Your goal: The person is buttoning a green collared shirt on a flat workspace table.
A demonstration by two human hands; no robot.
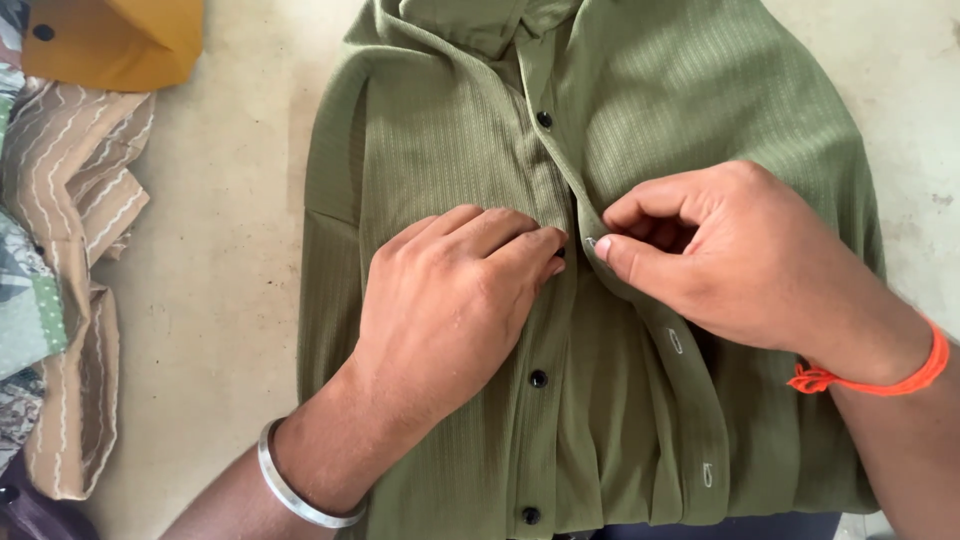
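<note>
An olive-green ribbed shirt (430,140) lies front-up on a pale worktop, with black buttons (538,378) down its left placket and buttonholes (675,341) on the right one. My left hand (450,300) presses fingertips on the button placket at mid-chest, covering a button there. My right hand (720,255) pinches the buttonhole placket edge between thumb and forefinger, right beside the left fingertips. A steel bangle circles my left wrist; an orange thread is tied round my right wrist.
Folded garments are stacked at the left edge: a tan one with white wavy stripes (85,200), a green patterned one (25,300), and a mustard-yellow one (120,40) at top left. The pale worktop (220,250) shows between the stack and the shirt.
</note>
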